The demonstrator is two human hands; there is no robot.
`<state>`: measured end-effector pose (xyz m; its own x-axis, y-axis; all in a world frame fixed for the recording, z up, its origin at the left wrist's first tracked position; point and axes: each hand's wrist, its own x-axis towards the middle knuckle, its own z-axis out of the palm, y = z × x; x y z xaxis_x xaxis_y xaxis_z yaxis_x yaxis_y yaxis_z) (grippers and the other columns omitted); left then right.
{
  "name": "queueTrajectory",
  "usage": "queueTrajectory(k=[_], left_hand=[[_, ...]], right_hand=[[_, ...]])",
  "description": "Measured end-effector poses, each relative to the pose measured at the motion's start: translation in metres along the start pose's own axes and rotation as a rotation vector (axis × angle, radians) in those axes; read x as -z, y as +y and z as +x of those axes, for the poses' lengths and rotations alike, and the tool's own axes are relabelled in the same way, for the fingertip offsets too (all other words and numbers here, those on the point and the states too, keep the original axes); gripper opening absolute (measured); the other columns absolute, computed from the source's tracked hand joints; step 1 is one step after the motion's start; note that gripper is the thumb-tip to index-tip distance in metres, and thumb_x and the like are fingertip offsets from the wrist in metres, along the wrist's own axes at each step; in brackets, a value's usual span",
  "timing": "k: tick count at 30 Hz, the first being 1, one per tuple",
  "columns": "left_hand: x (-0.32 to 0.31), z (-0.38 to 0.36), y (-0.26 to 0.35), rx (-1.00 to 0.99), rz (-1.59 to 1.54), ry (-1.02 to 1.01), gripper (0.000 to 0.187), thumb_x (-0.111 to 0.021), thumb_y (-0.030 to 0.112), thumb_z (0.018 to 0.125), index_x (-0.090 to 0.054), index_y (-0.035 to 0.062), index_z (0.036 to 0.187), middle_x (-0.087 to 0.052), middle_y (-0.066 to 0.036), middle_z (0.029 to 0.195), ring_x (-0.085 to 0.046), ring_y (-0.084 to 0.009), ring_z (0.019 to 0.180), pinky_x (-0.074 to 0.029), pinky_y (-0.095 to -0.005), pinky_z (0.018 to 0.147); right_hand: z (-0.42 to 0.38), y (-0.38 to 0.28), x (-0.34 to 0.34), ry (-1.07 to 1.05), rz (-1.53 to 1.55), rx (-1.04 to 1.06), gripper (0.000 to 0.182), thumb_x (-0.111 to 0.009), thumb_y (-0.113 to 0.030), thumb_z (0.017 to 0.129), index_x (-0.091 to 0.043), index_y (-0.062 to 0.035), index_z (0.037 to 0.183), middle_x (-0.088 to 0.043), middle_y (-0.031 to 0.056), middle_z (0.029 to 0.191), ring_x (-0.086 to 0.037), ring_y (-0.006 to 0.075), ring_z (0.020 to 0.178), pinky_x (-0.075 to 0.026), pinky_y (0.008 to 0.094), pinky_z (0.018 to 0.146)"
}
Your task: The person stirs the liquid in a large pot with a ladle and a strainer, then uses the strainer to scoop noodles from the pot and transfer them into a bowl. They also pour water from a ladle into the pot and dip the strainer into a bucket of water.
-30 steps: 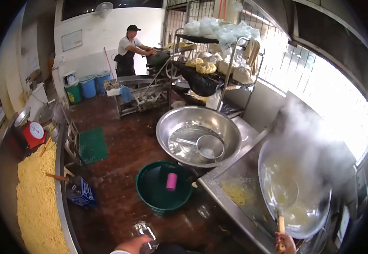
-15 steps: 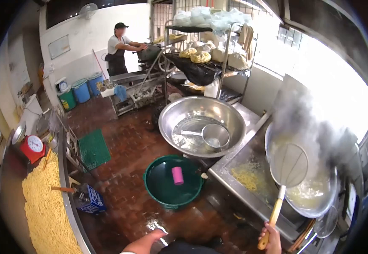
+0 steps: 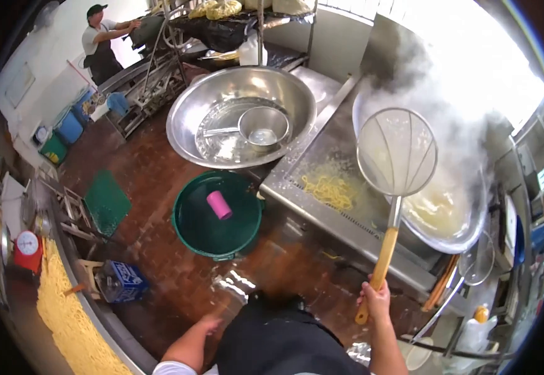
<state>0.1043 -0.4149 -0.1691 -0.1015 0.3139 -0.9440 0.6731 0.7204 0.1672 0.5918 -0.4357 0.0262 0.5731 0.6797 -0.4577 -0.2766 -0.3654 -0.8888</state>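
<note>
My right hand (image 3: 377, 297) is wrapped round the yellow wooden handle of a mesh skimmer (image 3: 397, 153). The skimmer's round wire head is raised over the near side of a large wok of pale, steaming liquid (image 3: 436, 209). Steam hides the wok's far part. Beside the wok, a clump of yellow noodles (image 3: 328, 190) lies on the wet steel counter (image 3: 287, 181). My left hand (image 3: 209, 324) hangs low over the floor at the left of my dark apron, with nothing visible in it. Motion smears its fingers.
A wide steel basin (image 3: 187, 128) holds a steel dipper (image 3: 263, 128). Below it stands a green tub (image 3: 212, 234) with a pink cup (image 3: 219, 205). Noodles (image 3: 72, 319) cover the left table near a red scale (image 3: 28, 250). A person (image 3: 103, 47) works at a machine behind.
My view has tilted down and turned, so the scene sits further left and higher. The skimmer stays raised in my right hand over the wok. My left hand is still low at my side.
</note>
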Motion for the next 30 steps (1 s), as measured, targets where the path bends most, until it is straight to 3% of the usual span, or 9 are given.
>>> queueTrajectory(k=[4, 10, 12, 14, 22, 23, 26, 28, 30], left_hand=[[0.02, 0.044, 0.038, -0.13, 0.009, -0.112, 0.03, -0.058, 0.034, 0.083, -0.065, 0.0065, 0.092, -0.058, -0.008, 0.069, -0.057, -0.0218, 0.059, -0.045, -0.04, 0.049], [0.059, 0.108, 0.096, -0.356, 0.052, -0.086, 0.034, -0.058, 0.034, 0.082, -0.063, 0.0021, 0.092, -0.061, -0.011, 0.075, -0.059, -0.0236, 0.067, -0.05, -0.0373, 0.059], [0.086, 0.112, 0.118, -0.326, -0.002, -0.075, 0.035, -0.058, 0.033, 0.082, -0.063, -0.001, 0.083, -0.062, -0.012, 0.074, -0.059, -0.0217, 0.063, -0.048, -0.0382, 0.057], [0.12, 0.127, 0.133, -0.214, 0.001, -0.17, 0.035, -0.057, 0.034, 0.083, -0.065, 0.0006, 0.087, -0.065, -0.013, 0.081, -0.059, -0.0213, 0.064, -0.049, -0.0376, 0.056], [0.211, 0.17, 0.134, -0.181, 0.123, -0.104, 0.03, -0.055, 0.034, 0.083, -0.059, 0.0111, 0.103, -0.058, -0.006, 0.074, -0.054, -0.0176, 0.056, -0.042, -0.0349, 0.048], [0.214, 0.172, 0.133, -0.183, 0.146, -0.062, 0.035, -0.053, 0.037, 0.084, -0.06, 0.0104, 0.106, -0.059, -0.01, 0.07, -0.056, -0.021, 0.054, -0.043, -0.0361, 0.043], [0.209, 0.184, 0.133, -0.171, 0.166, -0.042, 0.034, -0.054, 0.035, 0.083, -0.061, 0.0082, 0.103, -0.059, -0.009, 0.069, -0.056, -0.021, 0.052, -0.043, -0.0364, 0.043], [0.199, 0.211, 0.134, -0.094, 0.179, -0.174, 0.024, -0.059, 0.033, 0.081, -0.059, 0.0115, 0.092, -0.057, -0.002, 0.075, -0.052, -0.0155, 0.057, -0.043, -0.0348, 0.051], [0.188, 0.222, 0.139, -0.162, 0.132, -0.175, 0.021, -0.059, 0.031, 0.082, -0.06, 0.0105, 0.086, -0.057, -0.003, 0.069, -0.052, -0.0148, 0.054, -0.042, -0.0327, 0.048]], right_hand=[[-0.005, 0.01, -0.012, 0.05, 0.031, 0.002, 0.035, -0.059, -0.004, 0.082, -0.044, -0.0054, 0.113, -0.052, 0.0042, 0.069, -0.052, 0.0126, 0.049, -0.044, 0.0244, 0.043], [-0.011, 0.01, -0.037, 0.198, -0.063, 0.09, 0.03, -0.056, -0.002, 0.082, -0.047, -0.0039, 0.111, -0.053, 0.002, 0.07, -0.05, 0.0093, 0.048, -0.041, 0.0217, 0.042], [-0.024, -0.007, -0.066, 0.314, -0.301, 0.133, 0.028, -0.059, -0.004, 0.083, -0.05, -0.0051, 0.11, -0.049, -0.0018, 0.067, -0.045, 0.0064, 0.047, -0.037, 0.0206, 0.041], [-0.03, -0.008, -0.085, 0.391, -0.309, 0.183, 0.019, -0.06, -0.004, 0.082, -0.054, -0.0022, 0.1, -0.048, -0.0019, 0.064, -0.042, 0.0045, 0.048, -0.035, 0.0206, 0.041], [-0.059, 0.026, -0.094, 0.496, -0.642, 0.255, 0.024, -0.06, -0.004, 0.082, -0.052, -0.0056, 0.103, -0.046, -0.0047, 0.065, -0.04, 0.0043, 0.049, -0.032, 0.0202, 0.042], [-0.074, -0.006, -0.123, 0.518, -0.452, 0.083, 0.027, -0.06, -0.002, 0.078, -0.055, 0.0016, 0.105, -0.055, 0.0014, 0.079, -0.049, 0.0081, 0.069, -0.041, 0.0226, 0.063], [-0.083, -0.027, -0.118, 0.464, -0.367, 0.004, 0.024, -0.062, -0.004, 0.079, -0.056, 0.0014, 0.102, -0.056, 0.0014, 0.08, -0.05, 0.0092, 0.07, -0.042, 0.0233, 0.064], [-0.066, -0.006, -0.088, 0.727, -0.889, 0.35, 0.022, -0.066, -0.007, 0.079, -0.057, -0.0011, 0.098, -0.055, 0.0001, 0.077, -0.051, 0.0106, 0.066, -0.043, 0.0246, 0.064], [-0.074, -0.03, -0.104, 0.68, -0.939, 0.358, 0.022, -0.066, -0.006, 0.078, -0.056, -0.0018, 0.097, -0.054, 0.0001, 0.076, -0.05, 0.0097, 0.067, -0.042, 0.0243, 0.063]])
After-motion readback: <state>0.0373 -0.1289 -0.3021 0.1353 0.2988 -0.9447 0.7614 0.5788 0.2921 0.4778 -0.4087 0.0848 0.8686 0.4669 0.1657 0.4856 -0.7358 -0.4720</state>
